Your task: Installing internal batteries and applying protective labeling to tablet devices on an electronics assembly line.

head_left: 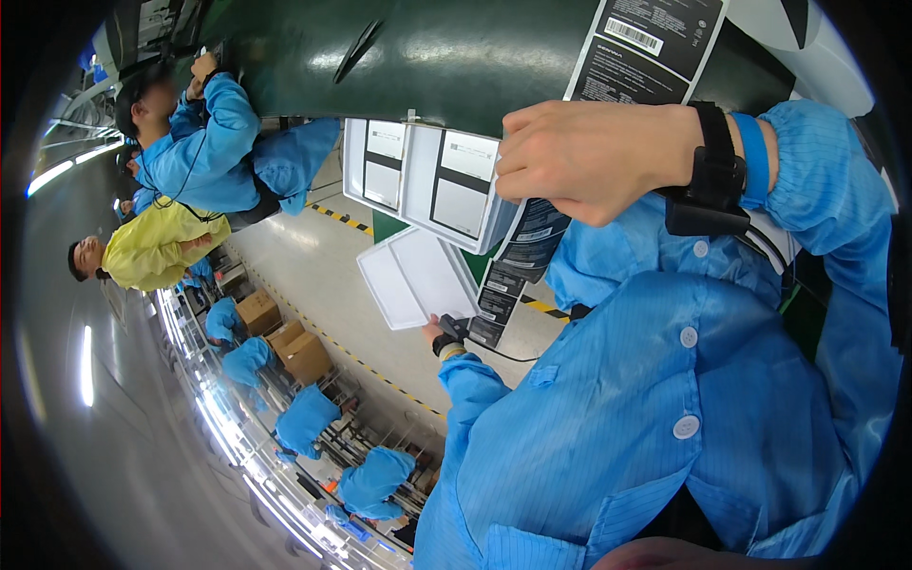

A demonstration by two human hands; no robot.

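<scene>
My right hand (594,157), large in the upper right, is closed with its fingers curled down beside the edge of a white two-compartment tray (409,176). What its fingertips pinch is hidden. A strip of black printed labels (646,62) lies on the green table and runs beneath this hand. The strip's other end (499,309) hangs past the table edge toward my left hand. My left hand (432,330), small and partly covered, grips the lower edge of a shallow white divided tray (415,275). Flat white pieces with black bands (464,176) fill the first tray's compartments.
The dark green tabletop (294,57) spans the top, with a thin black object (357,52) on it. A white rounded machine (807,57) stands at upper right. Co-workers in blue (209,152) and yellow (157,247) are at left. Cardboard boxes (299,351) stand beyond the striped floor line.
</scene>
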